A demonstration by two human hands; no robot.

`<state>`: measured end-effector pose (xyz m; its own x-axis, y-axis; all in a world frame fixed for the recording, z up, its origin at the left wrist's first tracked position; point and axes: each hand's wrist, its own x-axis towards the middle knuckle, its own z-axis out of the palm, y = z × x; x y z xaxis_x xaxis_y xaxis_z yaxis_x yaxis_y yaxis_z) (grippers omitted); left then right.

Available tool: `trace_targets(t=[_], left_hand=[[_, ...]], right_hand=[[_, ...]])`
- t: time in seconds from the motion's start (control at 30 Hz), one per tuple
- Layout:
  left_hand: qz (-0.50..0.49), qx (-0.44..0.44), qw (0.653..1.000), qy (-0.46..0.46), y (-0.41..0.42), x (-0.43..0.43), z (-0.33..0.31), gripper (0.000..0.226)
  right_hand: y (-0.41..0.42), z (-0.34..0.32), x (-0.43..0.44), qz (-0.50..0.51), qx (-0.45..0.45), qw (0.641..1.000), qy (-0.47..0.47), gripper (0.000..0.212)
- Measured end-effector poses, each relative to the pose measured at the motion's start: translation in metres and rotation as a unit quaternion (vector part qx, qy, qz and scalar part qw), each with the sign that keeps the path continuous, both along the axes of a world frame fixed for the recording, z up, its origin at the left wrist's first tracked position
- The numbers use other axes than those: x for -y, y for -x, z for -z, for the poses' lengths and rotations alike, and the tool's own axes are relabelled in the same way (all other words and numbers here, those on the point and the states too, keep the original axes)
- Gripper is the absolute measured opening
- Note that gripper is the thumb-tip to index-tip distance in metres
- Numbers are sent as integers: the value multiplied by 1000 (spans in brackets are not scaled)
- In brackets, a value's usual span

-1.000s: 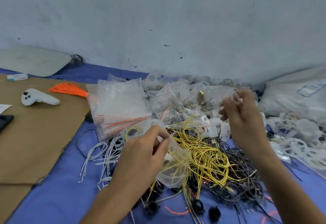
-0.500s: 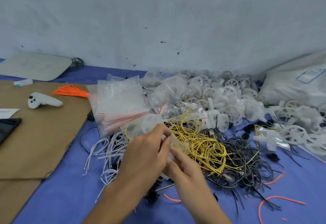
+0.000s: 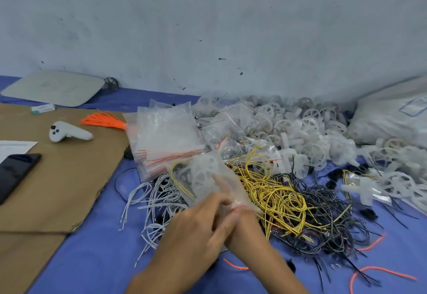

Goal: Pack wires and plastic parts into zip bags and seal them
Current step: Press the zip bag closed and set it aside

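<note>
Near the middle, the left hand [image 3: 196, 226] and right hand [image 3: 241, 218] meet, both pinching the near edge of a zip bag [image 3: 203, 178] that holds a white plastic wheel and yellow wire. Just beyond lie white wires [image 3: 157, 192] on the left, yellow wires [image 3: 272, 192] and black wires [image 3: 323, 212] on the right, then empty bags [image 3: 166, 136]. Farthest is a heap of plastic parts [image 3: 300, 127].

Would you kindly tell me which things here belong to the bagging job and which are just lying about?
Job: held zip bag, empty zip bags, yellow wires, black wires, white wires, orange wire bundle, plastic wheels.
Lying about: controller, phone, cardboard, white board.
</note>
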<state>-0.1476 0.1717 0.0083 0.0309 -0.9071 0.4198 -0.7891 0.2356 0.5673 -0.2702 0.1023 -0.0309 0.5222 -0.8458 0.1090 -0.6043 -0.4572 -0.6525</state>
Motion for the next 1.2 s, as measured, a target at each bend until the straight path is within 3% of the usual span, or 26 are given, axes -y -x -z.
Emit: trace_targets(t=[0.1, 0.2, 0.27, 0.33, 0.47, 0.57, 0.67, 0.73, 0.8, 0.87, 0.9, 1.03, 1.2], left_hand=[[-43, -17, 999, 11, -19, -23, 25, 17], [-46, 48, 997, 38, -34, -32, 49, 26], [-38, 106, 993, 47, -37, -28, 59, 35], [-36, 137, 988, 60, -35, -19, 62, 37], [-29, 150, 983, 106, -33, 4, 53, 26], [-23, 133, 982, 132, -41, 13, 34, 11], [-37, 109, 982, 149, -52, 21, 5, 18], [-52, 101, 982, 150, -60, 25, -14, 21], [-58, 99, 982, 151, -63, 29, -28, 19], [-60, 103, 980, 160, -65, 34, -41, 19], [-59, 100, 980, 162, -65, 38, -47, 20], [-47, 38, 984, 169, -67, 56, -84, 21], [-63, -124, 962, 235, -77, 59, -135, 13]], right_hand=[[37, -6, -16, 47, 70, 995, 59, 27], [71, -11, -27, 126, 140, 982, 12, 20], [82, -10, -21, 170, 121, 978, 17, 11], [83, -14, -9, 206, 72, 974, 61, 19], [67, -25, 19, 131, -30, 990, 40, 31], [61, -36, 39, 101, -40, 991, 74, 6], [65, -53, 51, 98, 79, 991, 35, 12], [73, -61, 52, 44, 166, 985, -8, 22], [80, -62, 46, -37, 140, 988, -43, 53], [80, -55, 45, -59, 74, 995, -20, 74], [76, -54, 47, -47, 67, 997, 1, 72], [54, -79, 58, -2, 147, 988, 42, 19], [60, -145, 55, -23, 255, 960, 115, 4]])
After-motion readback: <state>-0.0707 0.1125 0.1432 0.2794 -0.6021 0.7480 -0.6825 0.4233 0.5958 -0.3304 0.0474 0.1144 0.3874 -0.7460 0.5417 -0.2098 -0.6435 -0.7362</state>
